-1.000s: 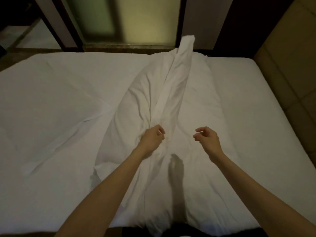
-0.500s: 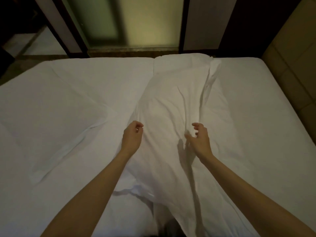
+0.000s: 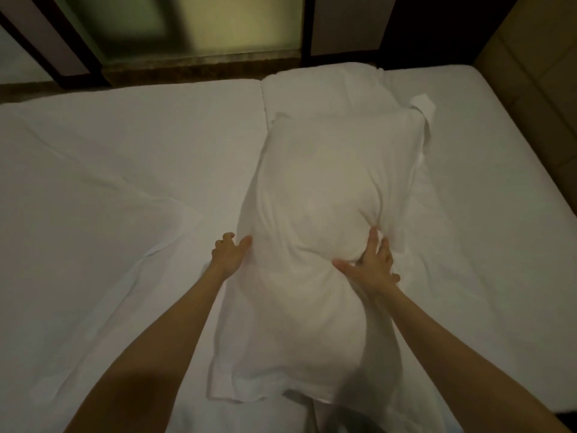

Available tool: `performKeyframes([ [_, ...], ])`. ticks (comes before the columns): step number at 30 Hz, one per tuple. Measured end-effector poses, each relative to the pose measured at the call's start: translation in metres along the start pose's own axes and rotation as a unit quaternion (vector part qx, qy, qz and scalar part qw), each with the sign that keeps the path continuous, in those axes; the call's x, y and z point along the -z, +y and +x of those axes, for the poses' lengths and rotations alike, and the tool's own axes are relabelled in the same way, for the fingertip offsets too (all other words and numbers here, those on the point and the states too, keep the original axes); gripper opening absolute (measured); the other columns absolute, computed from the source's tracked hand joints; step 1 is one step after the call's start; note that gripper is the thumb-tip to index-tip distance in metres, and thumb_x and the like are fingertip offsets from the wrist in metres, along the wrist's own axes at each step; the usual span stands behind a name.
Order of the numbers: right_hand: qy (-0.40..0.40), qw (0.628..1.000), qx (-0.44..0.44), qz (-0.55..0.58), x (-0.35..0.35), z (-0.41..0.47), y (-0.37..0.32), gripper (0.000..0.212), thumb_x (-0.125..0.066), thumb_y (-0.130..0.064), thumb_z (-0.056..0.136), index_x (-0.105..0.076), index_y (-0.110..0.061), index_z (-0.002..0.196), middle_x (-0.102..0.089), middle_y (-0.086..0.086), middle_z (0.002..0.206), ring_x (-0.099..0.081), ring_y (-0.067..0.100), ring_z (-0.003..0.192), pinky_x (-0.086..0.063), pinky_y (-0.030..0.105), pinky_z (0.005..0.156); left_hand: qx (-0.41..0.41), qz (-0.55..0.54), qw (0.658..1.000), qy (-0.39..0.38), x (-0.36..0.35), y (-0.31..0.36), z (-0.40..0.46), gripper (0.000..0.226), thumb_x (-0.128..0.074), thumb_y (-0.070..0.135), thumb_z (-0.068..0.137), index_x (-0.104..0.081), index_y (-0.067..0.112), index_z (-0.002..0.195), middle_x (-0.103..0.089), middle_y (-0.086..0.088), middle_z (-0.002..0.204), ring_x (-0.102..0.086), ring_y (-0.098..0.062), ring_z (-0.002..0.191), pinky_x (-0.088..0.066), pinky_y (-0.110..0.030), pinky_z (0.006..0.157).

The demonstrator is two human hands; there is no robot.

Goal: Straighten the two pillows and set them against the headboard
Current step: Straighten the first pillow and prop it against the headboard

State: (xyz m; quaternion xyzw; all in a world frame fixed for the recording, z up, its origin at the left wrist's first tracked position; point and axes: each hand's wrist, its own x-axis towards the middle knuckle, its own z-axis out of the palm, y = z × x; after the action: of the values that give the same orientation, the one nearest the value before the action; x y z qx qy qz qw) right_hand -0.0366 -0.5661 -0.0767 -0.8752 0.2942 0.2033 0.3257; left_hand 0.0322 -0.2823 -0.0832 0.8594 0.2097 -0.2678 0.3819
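Note:
A white pillow [image 3: 318,195] lies lengthwise on the white bed [image 3: 109,182], running from the near edge toward the far side. A second white pillow [image 3: 321,85] shows at the far edge, partly under the first. My left hand [image 3: 229,253] rests against the near pillow's left side, fingers loosely curled and thumb touching the fabric. My right hand [image 3: 371,267] is spread flat and presses into the pillow's right part, denting it. The padded tan headboard [image 3: 530,67] stands along the bed's right side, apart from both pillows.
The sheet is creased to the left of the pillow [image 3: 162,220]. Beyond the far bed edge are a dark-framed frosted glass panel [image 3: 203,23] and a strip of floor. The near bed edge is at the bottom of the view.
The pillowcase fabric that my left hand held bunched up has dropped flat. Both hands have let go and moved to the pillow's sides, the right one now pressing down.

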Motion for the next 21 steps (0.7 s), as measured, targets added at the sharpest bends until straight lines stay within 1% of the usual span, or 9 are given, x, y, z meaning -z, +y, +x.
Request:
performKeyframes([
  [3, -0.010, 0.999, -0.041, 0.030, 0.009, 0.009, 0.029, 0.123, -0.071, -0.067, 0.062, 0.015, -0.041, 0.146, 0.008, 0.008, 0.161, -0.002, 0.035, 0.146, -0.011, 0.065, 0.111, 0.027, -0.048, 0.996, -0.076, -0.011, -0.004, 0.009, 0.086, -0.046, 0.065, 0.085, -0.019, 0.014, 0.149, -0.032, -0.017, 0.152, -0.036, -0.034, 0.137, -0.030, -0.046, 0.109],
  [6, -0.012, 0.992, -0.090, 0.088, 0.014, 0.017, 0.048, 0.122, -0.074, -0.060, 0.066, 0.010, -0.034, 0.149, -0.001, 0.015, 0.160, -0.011, 0.040, 0.144, -0.015, 0.055, 0.116, 0.036, -0.105, 0.983, -0.147, -0.022, -0.001, 0.012, 0.098, -0.045, 0.075, 0.076, -0.012, 0.021, 0.150, -0.033, -0.010, 0.153, -0.039, -0.029, 0.135, -0.031, -0.040, 0.108],
  [11, -0.035, 0.976, -0.116, 0.181, 0.012, 0.020, 0.059, 0.120, -0.077, -0.055, 0.066, 0.005, -0.027, 0.150, -0.014, 0.018, 0.155, -0.023, 0.038, 0.141, -0.026, 0.051, 0.115, 0.038, -0.223, 0.948, -0.222, -0.044, 0.000, 0.010, 0.114, -0.044, 0.087, 0.062, -0.016, 0.022, 0.152, -0.034, -0.004, 0.155, -0.040, -0.026, 0.136, -0.028, -0.049, 0.116],
  [13, -0.023, 0.974, -0.111, 0.196, 0.012, 0.019, 0.059, 0.116, -0.077, -0.054, 0.067, -0.001, -0.023, 0.150, -0.017, 0.019, 0.154, -0.026, 0.038, 0.139, -0.027, 0.052, 0.114, 0.048, -0.243, 0.946, -0.209, -0.053, 0.002, 0.003, 0.115, -0.044, 0.088, 0.062, -0.014, 0.023, 0.152, -0.032, -0.005, 0.155, -0.039, -0.028, 0.137, -0.028, -0.050, 0.115],
  [15, -0.013, 0.968, -0.104, 0.229, 0.014, 0.017, 0.059, 0.110, -0.077, -0.051, 0.068, -0.010, -0.019, 0.148, -0.026, 0.018, 0.150, -0.034, 0.037, 0.135, -0.033, 0.052, 0.111, 0.046, -0.243, 0.954, -0.169, -0.059, 0.005, -0.005, 0.109, -0.046, 0.085, 0.065, -0.027, 0.017, 0.149, -0.044, -0.006, 0.147, -0.047, -0.028, 0.129, -0.036, -0.046, 0.110],
  [17, -0.006, 0.961, -0.105, 0.255, 0.018, 0.014, 0.061, 0.102, -0.076, -0.051, 0.070, -0.017, -0.014, 0.145, -0.035, 0.016, 0.146, -0.042, 0.035, 0.130, -0.039, 0.049, 0.107, 0.027, -0.250, 0.963, -0.100, -0.066, 0.012, -0.016, 0.076, -0.050, 0.076, 0.074, -0.058, 0.017, 0.121, -0.064, -0.005, 0.119, -0.058, -0.025, 0.110, -0.049, -0.036, 0.091],
  [18, 0.000, 0.959, -0.107, 0.261, 0.020, 0.012, 0.063, 0.096, -0.073, -0.052, 0.073, -0.021, -0.011, 0.143, -0.040, 0.016, 0.144, -0.045, 0.035, 0.127, -0.041, 0.045, 0.104, 0.019, -0.247, 0.967, -0.065, -0.069, 0.016, -0.024, 0.060, -0.052, 0.072, 0.076, -0.064, 0.021, 0.104, -0.068, -0.001, 0.104, -0.061, -0.025, 0.103, -0.050, -0.033, 0.083],
  [19, 0.011, 0.959, -0.109, 0.261, 0.022, 0.009, 0.064, 0.089, -0.068, -0.053, 0.077, -0.025, -0.009, 0.141, -0.045, 0.016, 0.141, -0.048, 0.035, 0.125, -0.043, 0.041, 0.100, 0.011, -0.237, 0.971, -0.037, -0.073, 0.018, -0.031, 0.056, -0.053, 0.071, 0.077, -0.065, 0.021, 0.100, -0.068, -0.001, 0.098, -0.062, -0.026, 0.100, -0.051, -0.034, 0.083],
  [21, 0.051, 0.964, -0.103, 0.238, 0.026, 0.001, 0.069, 0.069, -0.054, -0.051, 0.088, -0.037, -0.008, 0.139, -0.052, 0.017, 0.137, -0.051, 0.036, 0.122, -0.042, 0.039, 0.097, 0.009, -0.212, 0.977, 0.011, -0.081, 0.023, -0.046, 0.066, -0.055, 0.068, 0.078, -0.063, 0.011, 0.111, -0.066, -0.007, 0.103, -0.062, -0.028, 0.099, -0.051, -0.038, 0.088],
])
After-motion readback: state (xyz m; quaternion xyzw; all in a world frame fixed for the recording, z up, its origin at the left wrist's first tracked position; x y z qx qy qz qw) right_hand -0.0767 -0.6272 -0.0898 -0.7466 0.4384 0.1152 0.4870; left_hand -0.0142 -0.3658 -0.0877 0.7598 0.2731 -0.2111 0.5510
